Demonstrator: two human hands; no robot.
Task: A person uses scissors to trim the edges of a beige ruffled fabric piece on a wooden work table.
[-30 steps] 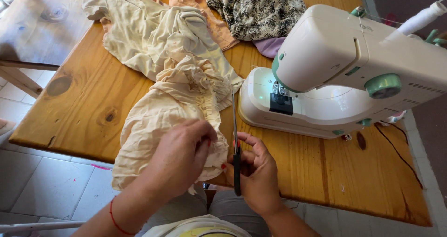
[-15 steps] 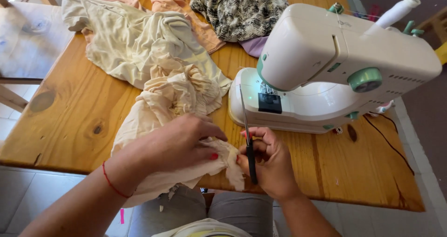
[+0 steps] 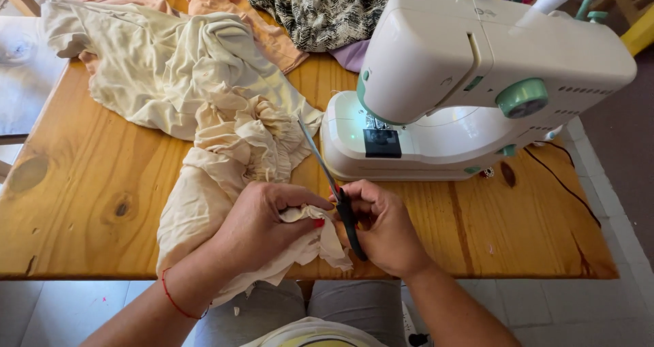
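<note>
Left hand [image 3: 262, 221] pinches crumpled cream cloth [image 3: 225, 177], hiding its edge; right hand [image 3: 381, 224] grips black-handled scissors [image 3: 334, 187].

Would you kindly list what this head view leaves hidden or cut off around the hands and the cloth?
- Scissors handles: covered by the right hand.
- Cream fabric edge being worked: pinched under the left hand.
- Sewing machine needle: too small, shadowed under its arm.
- Patterned cloth: cut off by the top edge.
</note>
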